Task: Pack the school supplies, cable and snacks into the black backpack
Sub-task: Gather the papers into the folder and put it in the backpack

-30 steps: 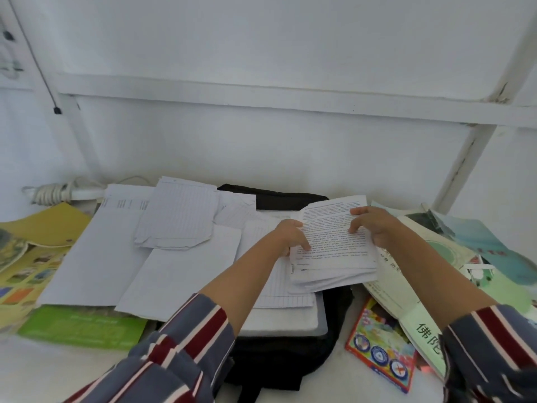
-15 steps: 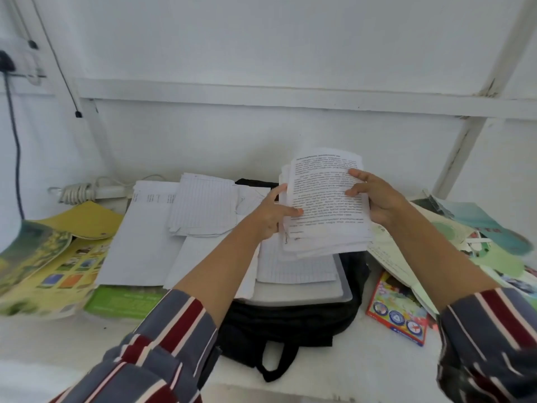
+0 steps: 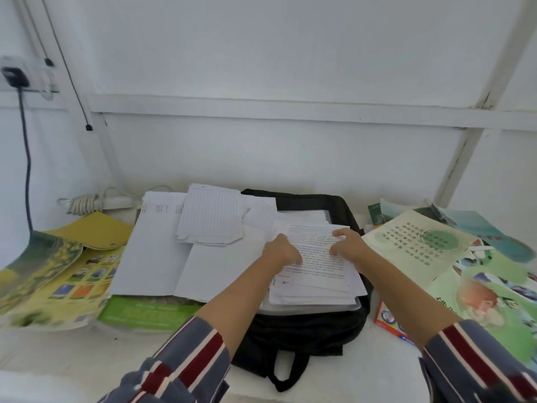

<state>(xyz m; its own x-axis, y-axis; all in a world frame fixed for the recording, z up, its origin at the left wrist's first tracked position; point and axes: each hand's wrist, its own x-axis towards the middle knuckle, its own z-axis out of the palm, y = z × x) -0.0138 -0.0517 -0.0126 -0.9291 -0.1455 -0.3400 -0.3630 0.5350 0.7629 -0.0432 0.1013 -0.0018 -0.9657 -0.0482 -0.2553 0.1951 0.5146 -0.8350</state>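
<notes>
Two striped sleeves enter at the near edge, and between them one black backpack lies flat on the white surface, its carry loop pointing to 6 o'clock. At the backpack's 4 o'clock lies one small bright box, its print too blurred to read; at 8 o'clock lies one green book with pale lettering, also unreadable.

One printed paper stack rests on top of the backpack. The left hand has its fingers curled over the stack's left edge, and the right hand has its fingers bent over the right edge – both grip the stack, which lies directly under them. Its lines of black type are too small to make out.

At 3 o'clock a pale green booklet carries columns of Chinese characters. At 9 o'clock lie several loose white sheets, one lined sheet on top, and beyond them two yellow booklets. Farther back, at 10 o'clock, one coiled white cable lies against the wall – a dark plug sits in the socket above.
</notes>
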